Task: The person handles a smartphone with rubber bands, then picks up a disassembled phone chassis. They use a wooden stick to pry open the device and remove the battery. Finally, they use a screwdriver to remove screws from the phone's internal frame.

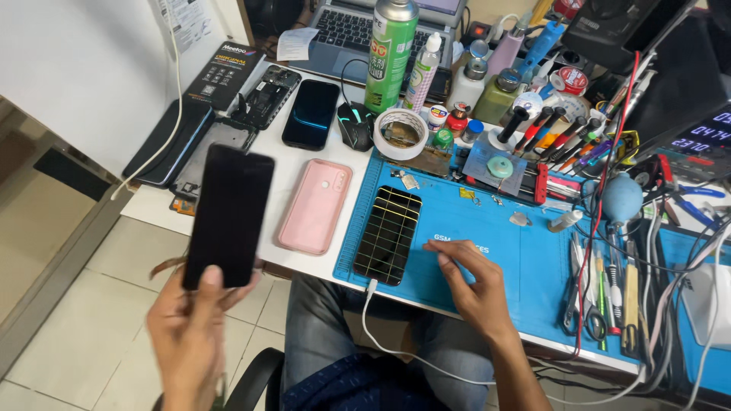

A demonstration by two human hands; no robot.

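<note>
The left hand (186,327) holds a black phone (228,215) by its bottom end, thumb on the front and fingers wrapped behind. The phone stands tall, its long side pointing to about 12 o'clock, out past the table (297,156) edge over the floor. The right hand (476,285) rests on the blue mat (495,228), fingers loose and holding nothing. A second phone (388,234) with a cable lies on the mat at its 9 o'clock, just beside the fingertips. A pink case (314,205) lies between the two phones.
</note>
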